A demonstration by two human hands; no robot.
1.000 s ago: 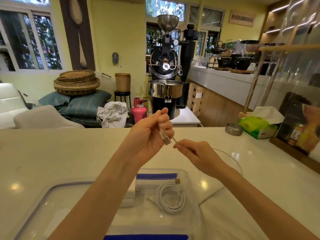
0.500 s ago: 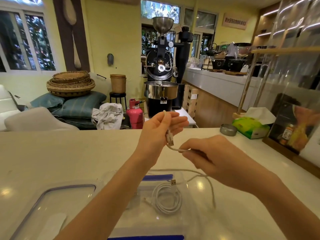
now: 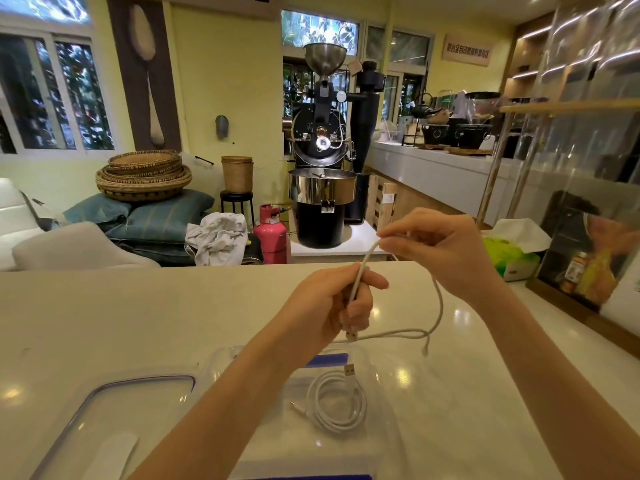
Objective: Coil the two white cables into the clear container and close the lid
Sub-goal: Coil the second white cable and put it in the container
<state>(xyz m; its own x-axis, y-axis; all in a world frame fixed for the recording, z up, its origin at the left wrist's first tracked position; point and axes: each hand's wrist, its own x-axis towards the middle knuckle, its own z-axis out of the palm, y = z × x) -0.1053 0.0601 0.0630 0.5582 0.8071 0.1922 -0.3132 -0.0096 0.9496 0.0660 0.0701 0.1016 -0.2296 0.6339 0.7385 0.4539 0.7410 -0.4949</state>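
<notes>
My left hand (image 3: 329,303) grips one white cable (image 3: 439,306) near its USB plug, which points down above the clear container (image 3: 388,372). My right hand (image 3: 436,247) pinches the same cable higher up and farther back. From there the cable loops down to the right, and its free end dangles over the counter. A second white cable (image 3: 341,403) lies coiled on the container's floor. The clear lid (image 3: 114,410) with a blue rim rests flat on the counter to the container's left.
A green tissue box (image 3: 512,254) stands on the counter (image 3: 104,323) at the right, beside a glass display case (image 3: 595,202). Beyond the counter are a coffee roaster (image 3: 322,161), a pink gas cylinder (image 3: 272,233) and stacked baskets (image 3: 143,174).
My right hand has risen and moved back, drawing the cable into a long loop. My left hand has turned so the plug now points down. The coiled cable in the container has not moved.
</notes>
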